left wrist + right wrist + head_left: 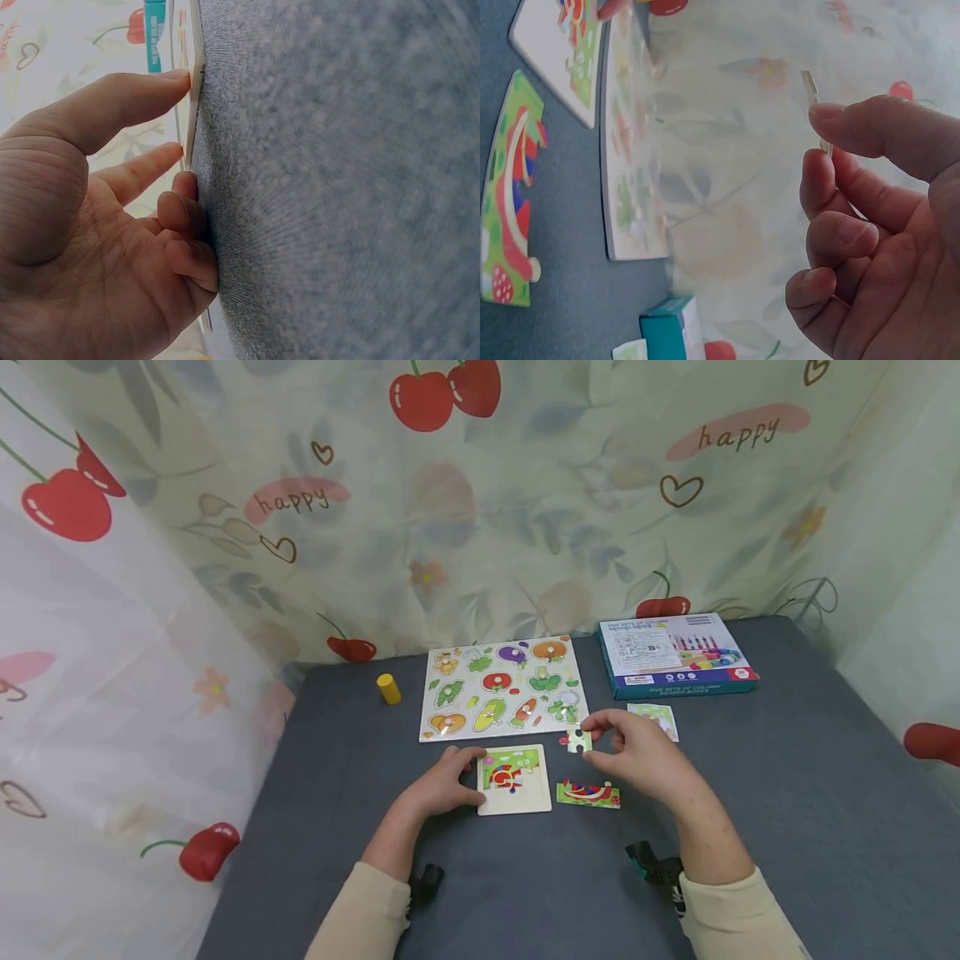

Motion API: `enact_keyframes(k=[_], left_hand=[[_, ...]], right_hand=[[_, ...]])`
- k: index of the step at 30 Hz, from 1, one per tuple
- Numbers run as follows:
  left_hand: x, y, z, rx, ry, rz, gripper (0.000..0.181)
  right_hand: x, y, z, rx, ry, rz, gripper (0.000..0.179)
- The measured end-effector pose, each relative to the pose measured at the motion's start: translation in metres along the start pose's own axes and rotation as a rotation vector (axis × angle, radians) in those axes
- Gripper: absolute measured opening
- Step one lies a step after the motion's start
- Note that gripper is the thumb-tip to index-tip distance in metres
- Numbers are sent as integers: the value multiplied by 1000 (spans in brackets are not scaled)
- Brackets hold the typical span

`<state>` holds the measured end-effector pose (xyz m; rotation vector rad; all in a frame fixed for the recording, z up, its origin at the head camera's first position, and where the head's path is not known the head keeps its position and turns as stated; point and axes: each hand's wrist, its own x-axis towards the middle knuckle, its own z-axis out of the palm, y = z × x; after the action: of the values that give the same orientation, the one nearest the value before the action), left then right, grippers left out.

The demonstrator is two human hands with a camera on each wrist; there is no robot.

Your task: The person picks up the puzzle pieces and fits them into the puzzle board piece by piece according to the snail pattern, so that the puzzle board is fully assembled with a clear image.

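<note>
My right hand [637, 752] pinches a small jigsaw piece [578, 741] between thumb and fingers, raised above the table; its edge shows in the right wrist view. My left hand [442, 783] holds the left side of a square wooden puzzle board [515, 803], thumb and index finger on its edge, the other fingers curled. Colourful pieces [504, 768] fill the board's upper part, while pale wood shows below. Just right of the board lies a strip of puzzle pieces [588, 795] with a red, curved picture. Another puzzle piece [660, 717] lies beyond my right hand.
Behind the puzzle board lies a larger vegetable puzzle board [504, 689]. A flat printed box [678, 656] stands at the back right, and a yellow cylinder [388, 689] at the back left. Patterned curtain [480, 527] hangs behind the grey table [525, 885].
</note>
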<state>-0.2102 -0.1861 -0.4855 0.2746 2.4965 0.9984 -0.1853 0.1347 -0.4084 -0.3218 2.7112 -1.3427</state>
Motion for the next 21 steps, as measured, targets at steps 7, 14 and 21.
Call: enact_keyframes(k=[7,14,21], left_hand=[[0,-1,0,-1,-2,10,72],[1,-2,1,-3,1,4,72],[0,-1,-1,-3,2,-1,72]], right_hand=[[5,-9,8,34,-27,-34,31],[11,-13,20,30,-42,-70,31],[17,-13,33,25,-60,-91,30]])
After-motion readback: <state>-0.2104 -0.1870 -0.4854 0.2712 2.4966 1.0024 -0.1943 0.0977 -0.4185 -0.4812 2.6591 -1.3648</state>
